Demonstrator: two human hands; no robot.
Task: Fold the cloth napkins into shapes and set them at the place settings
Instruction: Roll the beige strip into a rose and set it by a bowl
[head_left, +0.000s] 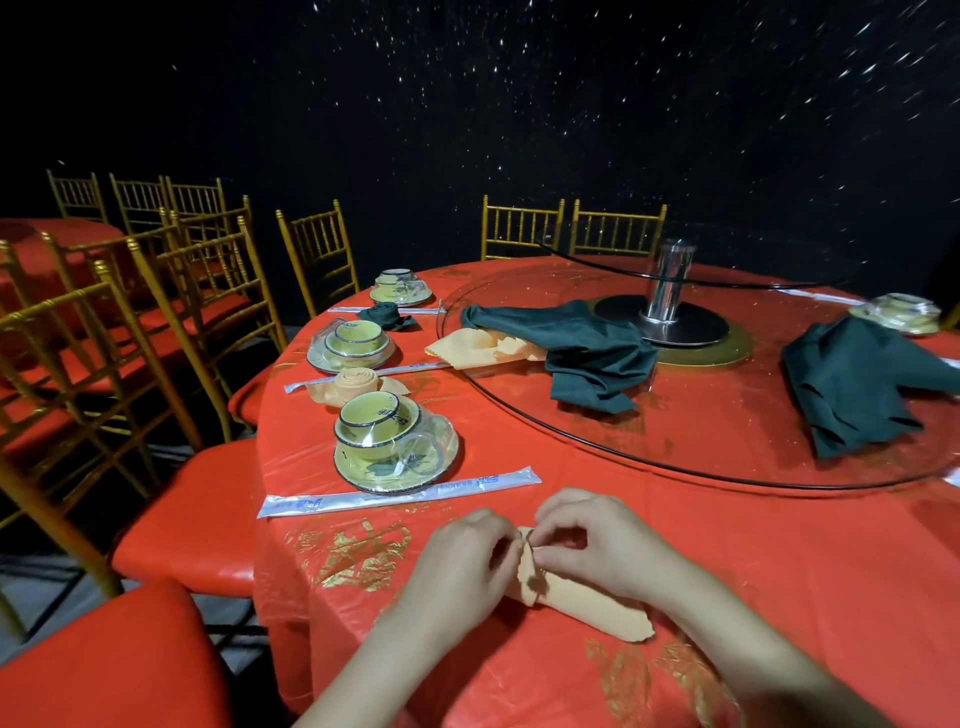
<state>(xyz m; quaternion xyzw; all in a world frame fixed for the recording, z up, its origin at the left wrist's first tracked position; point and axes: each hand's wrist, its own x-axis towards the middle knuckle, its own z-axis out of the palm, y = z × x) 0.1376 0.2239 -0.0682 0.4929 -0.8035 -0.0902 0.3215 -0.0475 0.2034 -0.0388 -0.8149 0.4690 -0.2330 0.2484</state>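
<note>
An orange napkin (582, 603) lies partly rolled on the red tablecloth near the table's front edge. My left hand (462, 561) grips its rolled left end, and my right hand (592, 540) pinches the top of that roll with curled fingers. A finished orange rose-shaped napkin (356, 382) sits between two place settings on the left. A dark green rolled napkin (384, 314) sits farther back. Loose napkins lie on the glass turntable: an orange one (470, 345) and two dark green ones (587, 348) (857, 379).
Wrapped bowl-and-plate sets (389, 441) (350, 345) (399, 288) line the left edge, each with packaged chopsticks (400, 491) beside it. Another set (898, 312) stands far right. The glass turntable (675, 457) with a metal hub (670, 291) fills the middle. Gold chairs (156, 312) ring the table.
</note>
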